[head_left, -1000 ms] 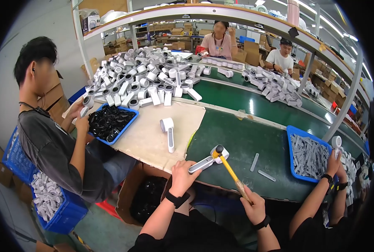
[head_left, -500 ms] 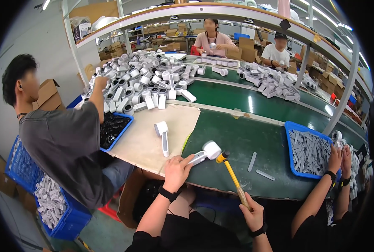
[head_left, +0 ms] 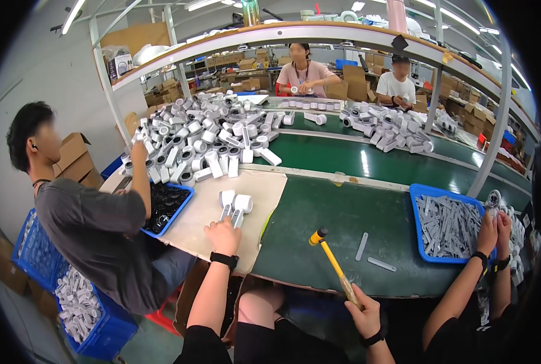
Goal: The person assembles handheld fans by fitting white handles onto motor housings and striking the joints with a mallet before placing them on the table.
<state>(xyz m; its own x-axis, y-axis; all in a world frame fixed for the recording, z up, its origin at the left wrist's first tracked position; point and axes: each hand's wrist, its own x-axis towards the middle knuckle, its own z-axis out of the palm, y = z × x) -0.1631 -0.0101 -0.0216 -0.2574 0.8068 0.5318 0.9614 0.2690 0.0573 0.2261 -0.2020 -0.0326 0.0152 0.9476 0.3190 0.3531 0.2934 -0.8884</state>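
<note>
My left hand [head_left: 224,236] is on the beige sheet [head_left: 264,188], its fingers closed on the grey handle of a white round-headed handheld unit [head_left: 242,204]. A second white round-headed unit [head_left: 227,198] lies right beside it; the fingers partly cover both handles. My right hand [head_left: 366,314] grips a small mallet [head_left: 336,262] by the lower end of its yellow handle. The mallet's yellow-and-black head points up and left over the green table [head_left: 301,206]. Two flat grey strips, one upright [head_left: 361,247] and one slanted [head_left: 381,264], lie right of the mallet.
A blue tray of grey strips [head_left: 414,209] stands right, by a co-worker's hands [head_left: 494,233]. A large heap of white units [head_left: 204,133] covers the back left. Another blue tray [head_left: 188,197] holds black parts beside a person [head_left: 94,206] at left. Two people sit across the conveyor.
My left hand has moved left with the white unit, from beside the mallet head to the beige sheet, next to the other unit. The right hand still holds the mallet.
</note>
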